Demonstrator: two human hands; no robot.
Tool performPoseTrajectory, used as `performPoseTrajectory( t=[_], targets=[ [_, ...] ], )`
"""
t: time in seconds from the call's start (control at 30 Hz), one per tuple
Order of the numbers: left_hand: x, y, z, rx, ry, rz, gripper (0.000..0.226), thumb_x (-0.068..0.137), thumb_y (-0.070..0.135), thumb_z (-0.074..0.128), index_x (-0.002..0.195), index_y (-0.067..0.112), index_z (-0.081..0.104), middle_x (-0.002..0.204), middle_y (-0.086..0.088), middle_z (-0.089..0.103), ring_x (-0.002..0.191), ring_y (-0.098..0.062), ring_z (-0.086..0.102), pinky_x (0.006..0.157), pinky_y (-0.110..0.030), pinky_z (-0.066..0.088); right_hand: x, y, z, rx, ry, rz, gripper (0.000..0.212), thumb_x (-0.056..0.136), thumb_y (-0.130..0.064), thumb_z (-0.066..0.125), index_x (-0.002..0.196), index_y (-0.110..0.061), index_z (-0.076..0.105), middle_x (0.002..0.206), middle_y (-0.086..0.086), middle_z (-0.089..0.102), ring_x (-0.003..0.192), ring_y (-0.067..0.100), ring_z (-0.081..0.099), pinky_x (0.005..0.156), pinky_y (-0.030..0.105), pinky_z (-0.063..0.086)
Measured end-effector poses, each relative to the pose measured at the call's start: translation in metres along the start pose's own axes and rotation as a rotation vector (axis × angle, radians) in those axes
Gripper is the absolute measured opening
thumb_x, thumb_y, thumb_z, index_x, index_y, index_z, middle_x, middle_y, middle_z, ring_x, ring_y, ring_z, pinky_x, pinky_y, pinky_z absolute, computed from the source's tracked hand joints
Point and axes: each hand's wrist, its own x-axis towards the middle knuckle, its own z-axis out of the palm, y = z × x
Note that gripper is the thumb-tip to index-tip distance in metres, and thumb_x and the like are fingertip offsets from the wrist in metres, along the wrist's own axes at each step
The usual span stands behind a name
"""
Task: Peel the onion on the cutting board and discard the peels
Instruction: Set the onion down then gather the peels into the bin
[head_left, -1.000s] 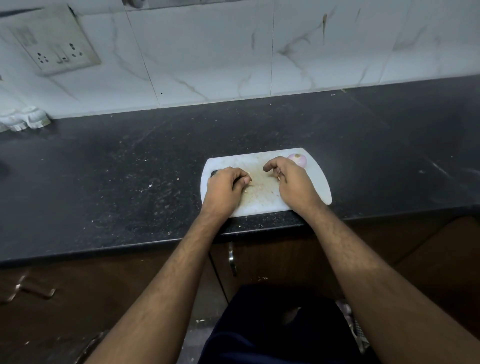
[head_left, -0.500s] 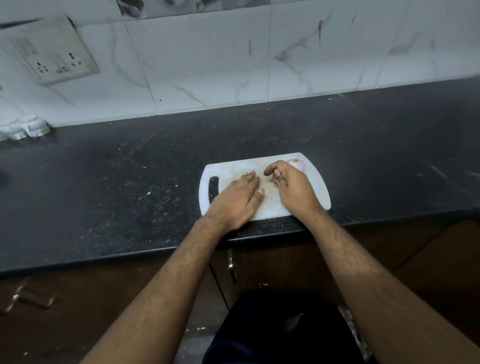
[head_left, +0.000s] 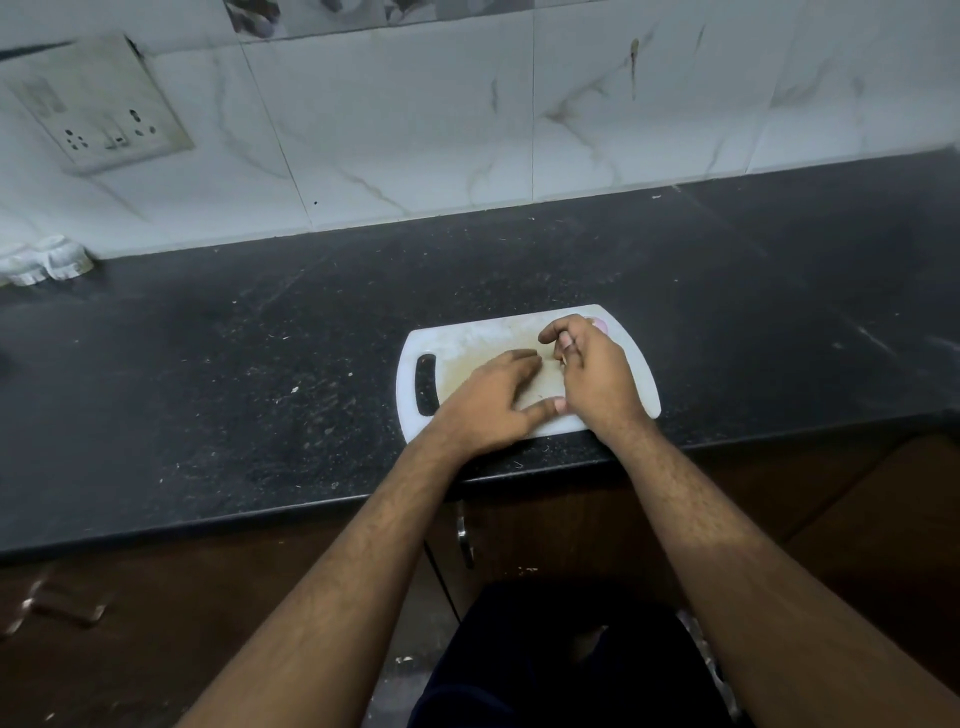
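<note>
Both hands are down on the white cutting board (head_left: 467, 343), which sits just right of the frame's centre, near the front edge of the dark speckled countertop (head_left: 260, 374). Left hand (head_left: 493, 400) lies flat, palm down, fingers stretched out and pointing toward the right across the stained middle of the board, thumb spread out along the near side. So it's relaxed, not gripping anything. Right hand (head_left: 592, 374) is just beside it, fingers curled in, index finger hooked over at the top. Looks like it might be pinching some small bit between the fingertips, but honestly it's too small and blurry to say, so can't tell if it's actually holding anything.

The onion (head_left: 600, 325) is barely visible: just a pale pinkish sliver peeking out behind the right hand's knuckles, at the far right corner of the board. Most of it is hidden by the hand.

Other stuff: the board's handle slot is on its left end. Marble-look tiles (head_left: 415, 130) run along the back, with a switch and socket plate (head_left: 98, 104) in the upper left of the frame. A small white object (head_left: 47, 265) sits at the left edge where the counter meets the wall. Brown cabinet doors (head_left: 156, 597) below, with a metal handle (head_left: 464, 538) under the board.
</note>
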Motion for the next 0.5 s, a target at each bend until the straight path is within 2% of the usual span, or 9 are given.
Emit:
performPoseTrajectory(
  t=[0.1, 0.17, 0.23, 0.33, 0.4, 0.47, 0.5],
  targets=[
    [0.005, 0.003, 0.013, 0.062, 0.083, -0.010, 0.072, 0.092, 0.055, 0.071, 0.144, 0.008, 0.055, 0.148, -0.005, 0.050, 0.132, -0.020, 0.051, 0.109, -0.039, 0.047, -0.001, -0.001, 0.000, -0.006, 0.008, 0.007, 0.032, 0.105, -0.008, 0.038, 0.105, -0.023, 0.067, 0.094, 0.003, 0.059, 0.079, 0.004, 0.054, 0.067, 0.010, 0.046],
    [0.010, -0.001, 0.015, 0.022, 0.185, -0.064, 0.062, 0.092, 0.051, 0.072, 0.135, 0.009, 0.060, 0.134, -0.003, 0.053, 0.123, -0.016, 0.049, 0.104, -0.033, 0.047, -0.001, -0.001, 0.000, -0.011, 0.005, 0.002, 0.033, 0.105, -0.008, 0.038, 0.105, -0.024, 0.067, 0.098, 0.005, 0.058, 0.077, 0.008, 0.055, 0.070, 0.018, 0.049],
    [0.014, -0.006, 0.012, -0.010, 0.256, -0.138, 0.048, 0.095, 0.043, 0.073, 0.127, 0.009, 0.063, 0.125, -0.002, 0.052, 0.119, -0.016, 0.046, 0.102, -0.030, 0.044, -0.003, -0.002, -0.001, -0.006, -0.004, -0.001, 0.034, 0.104, -0.005, 0.037, 0.104, -0.023, 0.067, 0.099, 0.006, 0.058, 0.076, 0.006, 0.054, 0.072, 0.021, 0.050],
    [0.018, -0.011, 0.009, -0.008, 0.314, -0.183, 0.019, 0.100, 0.024, 0.068, 0.111, 0.009, 0.070, 0.110, 0.001, 0.055, 0.111, -0.018, 0.050, 0.101, -0.035, 0.046, -0.005, -0.006, -0.002, -0.005, -0.003, -0.010, 0.033, 0.106, -0.007, 0.037, 0.105, -0.021, 0.067, 0.099, 0.002, 0.055, 0.076, 0.006, 0.053, 0.074, 0.021, 0.050],
    [0.017, -0.016, 0.008, -0.076, 0.366, -0.190, 0.013, 0.103, 0.018, 0.061, 0.103, 0.010, 0.072, 0.103, 0.002, 0.062, 0.101, -0.018, 0.057, 0.096, -0.039, 0.050, -0.006, -0.008, -0.003, -0.012, -0.005, -0.010, 0.032, 0.107, -0.008, 0.037, 0.106, -0.020, 0.067, 0.093, -0.006, 0.052, 0.077, 0.006, 0.053, 0.075, 0.025, 0.052],
    [0.013, -0.018, 0.003, -0.243, 0.420, -0.186, 0.020, 0.107, 0.017, 0.054, 0.108, 0.012, 0.073, 0.100, 0.002, 0.069, 0.092, -0.019, 0.064, 0.090, -0.040, 0.055, -0.006, -0.010, -0.003, -0.017, -0.006, -0.010, 0.033, 0.106, -0.006, 0.037, 0.107, -0.019, 0.067, 0.089, -0.011, 0.051, 0.078, 0.005, 0.052, 0.076, 0.025, 0.051],
    [0.009, -0.020, 0.000, -0.295, 0.408, -0.160, 0.023, 0.109, 0.018, 0.051, 0.117, 0.012, 0.072, 0.105, 0.002, 0.071, 0.094, -0.019, 0.065, 0.092, -0.039, 0.055, -0.006, -0.010, -0.002, -0.020, -0.006, -0.010, 0.033, 0.106, -0.005, 0.037, 0.107, -0.019, 0.067, 0.088, -0.011, 0.051, 0.079, 0.004, 0.052, 0.076, 0.023, 0.051]
  ],
)
